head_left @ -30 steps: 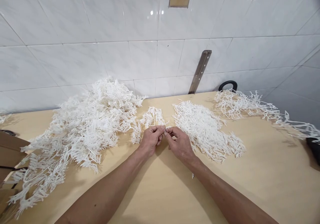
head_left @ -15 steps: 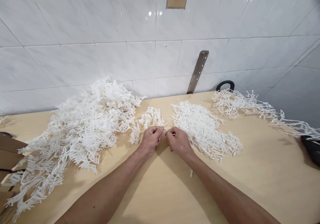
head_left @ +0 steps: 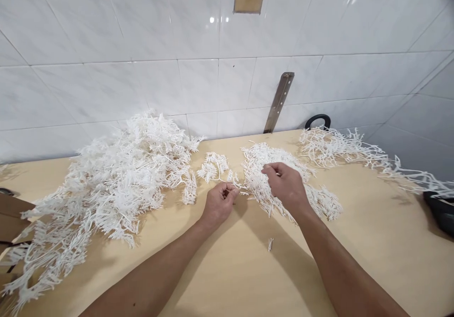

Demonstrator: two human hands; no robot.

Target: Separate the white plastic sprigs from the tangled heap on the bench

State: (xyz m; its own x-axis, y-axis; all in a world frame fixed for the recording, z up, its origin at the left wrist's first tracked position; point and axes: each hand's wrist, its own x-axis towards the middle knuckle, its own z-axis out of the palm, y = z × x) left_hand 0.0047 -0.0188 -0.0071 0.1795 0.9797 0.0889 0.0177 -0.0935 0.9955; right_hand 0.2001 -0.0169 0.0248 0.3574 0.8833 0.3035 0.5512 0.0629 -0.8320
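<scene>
Just drawn away toward three o'clock with the right hand (head_left: 286, 184), bunched over the white pile (head_left: 258, 160) (cannot tell if gripping), so apparently down to pinching with only the left hand (head_left: 219, 201) the white sprig (head_left: 213, 163) at its twelve o'clock.

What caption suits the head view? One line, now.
Left hand holding a branched white sprig, right hand over a pile of thin white pieces.
</scene>
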